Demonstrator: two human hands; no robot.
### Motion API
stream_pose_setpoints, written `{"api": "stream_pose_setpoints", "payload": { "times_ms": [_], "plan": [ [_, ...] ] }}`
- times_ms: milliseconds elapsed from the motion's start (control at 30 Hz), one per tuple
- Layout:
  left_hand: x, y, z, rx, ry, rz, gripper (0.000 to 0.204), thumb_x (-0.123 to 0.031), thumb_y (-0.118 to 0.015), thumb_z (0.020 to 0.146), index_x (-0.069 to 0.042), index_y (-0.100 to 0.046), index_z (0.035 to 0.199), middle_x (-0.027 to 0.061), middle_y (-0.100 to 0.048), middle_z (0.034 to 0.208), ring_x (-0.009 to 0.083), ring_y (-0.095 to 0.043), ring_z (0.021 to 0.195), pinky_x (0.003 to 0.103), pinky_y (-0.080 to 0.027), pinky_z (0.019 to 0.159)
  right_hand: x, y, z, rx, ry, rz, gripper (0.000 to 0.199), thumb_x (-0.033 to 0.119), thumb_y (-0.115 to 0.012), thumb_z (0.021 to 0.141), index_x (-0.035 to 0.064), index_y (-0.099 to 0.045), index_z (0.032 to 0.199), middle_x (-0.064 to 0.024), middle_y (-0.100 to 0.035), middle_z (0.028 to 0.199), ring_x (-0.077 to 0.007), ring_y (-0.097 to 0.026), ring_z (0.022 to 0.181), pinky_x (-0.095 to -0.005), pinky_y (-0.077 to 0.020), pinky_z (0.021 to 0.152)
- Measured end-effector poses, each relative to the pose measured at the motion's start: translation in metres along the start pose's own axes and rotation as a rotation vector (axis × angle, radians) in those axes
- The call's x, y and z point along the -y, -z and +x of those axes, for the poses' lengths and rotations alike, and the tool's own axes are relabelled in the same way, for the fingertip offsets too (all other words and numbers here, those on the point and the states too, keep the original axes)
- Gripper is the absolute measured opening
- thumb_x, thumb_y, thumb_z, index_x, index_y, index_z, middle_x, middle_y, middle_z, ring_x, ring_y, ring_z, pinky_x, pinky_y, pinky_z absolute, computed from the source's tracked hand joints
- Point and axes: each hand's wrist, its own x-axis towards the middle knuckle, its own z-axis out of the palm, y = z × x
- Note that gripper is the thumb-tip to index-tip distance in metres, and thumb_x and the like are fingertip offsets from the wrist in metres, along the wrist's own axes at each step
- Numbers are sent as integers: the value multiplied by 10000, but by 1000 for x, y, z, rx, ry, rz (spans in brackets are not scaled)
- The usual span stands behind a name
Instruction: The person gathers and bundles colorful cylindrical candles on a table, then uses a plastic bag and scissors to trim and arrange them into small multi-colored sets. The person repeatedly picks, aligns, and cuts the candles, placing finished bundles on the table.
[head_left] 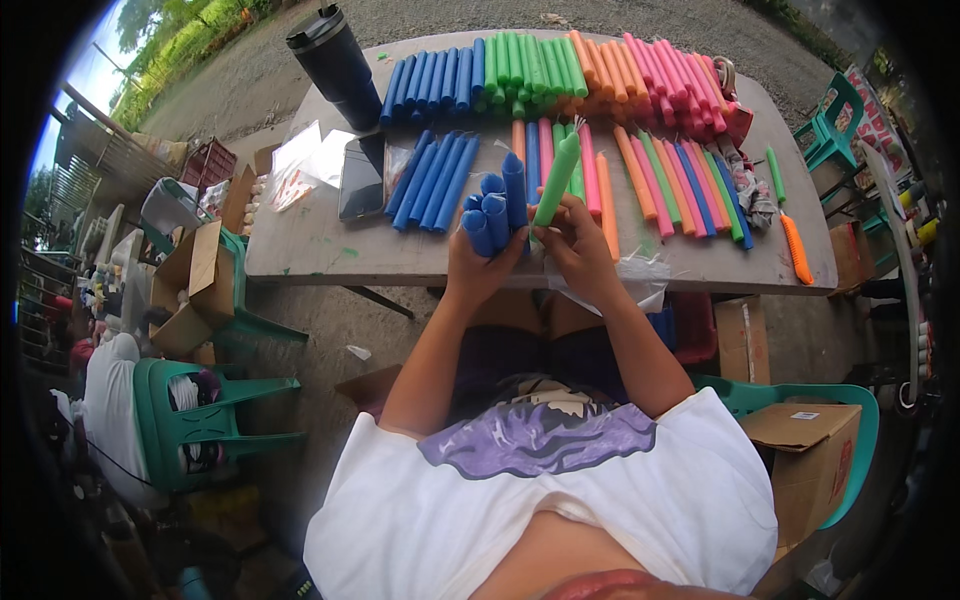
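Note:
My left hand [472,270] is wrapped round a bundle of several blue candles [484,222], held over the table's near edge. Beside it, my right hand [582,258] grips a green candle [557,178], tilted with its wick end up. Just beyond my hands, loose pink, orange, blue and green candles lie on the table [345,258]. To the left of the bundle is a row of blue candles [440,185]. On the right is a mixed-colour row [670,185]. Stacked along the far side are blue, green [530,68], orange [608,72] and pink candles [675,80].
A dark tumbler [340,70] stands at the far left, near a phone [361,180] and clear plastic [300,165]. An orange-handled cutter [796,248] lies at the right edge, near a crumpled cloth [752,190]. Green chairs [205,420] and cardboard boxes [195,280] surround the table.

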Motion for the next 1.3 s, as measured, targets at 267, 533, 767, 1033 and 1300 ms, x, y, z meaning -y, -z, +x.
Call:
{"api": "stream_pose_setpoints", "payload": {
  "times_ms": [267,533,767,1033,1300],
  "plan": [
    [-8,-1,0,-64,35,-21,341,-110,-815,763,-9,-615,1020,91,-666,952,179,-664,849,317,-526,731,-4,2,-2,-4,132,-126,367,-67,-552,936,17,-543,1293,-119,-631,1171,-214,-629,1126,-318,-530,924],
    [-20,2,3,-35,-15,32,272,-62,-803,752,-17,-639,965,52,-678,856,134,-658,753,289,-524,667,5,4,-2,24,113,-171,385,-88,-537,931,0,-550,1305,-128,-597,1210,-222,-627,1126,-321,-526,957],
    [-21,2,3,-38,-19,32,220,-40,-791,758,-20,-650,925,46,-679,847,129,-658,741,286,-519,651,5,7,-1,53,119,-198,418,-122,-510,912,-6,-543,1312,-145,-566,1245,-232,-610,1150,-335,-516,985],
    [-22,-1,4,-56,-26,-9,211,-47,-761,793,-17,-646,968,59,-677,880,137,-652,792,298,-513,695,-2,4,-7,-33,293,-363,414,-77,-618,873,34,-607,1272,-144,-641,1182,-271,-661,1084,-331,-547,907],
    [-18,-6,-2,17,20,-132,244,-68,-722,834,-13,-631,1052,67,-691,902,142,-660,827,303,-519,720,-5,-2,-7,-44,315,-507,576,-76,-656,839,87,-546,1381,-182,-616,1295,-294,-624,1169,-347,-530,916]
  ]
}}
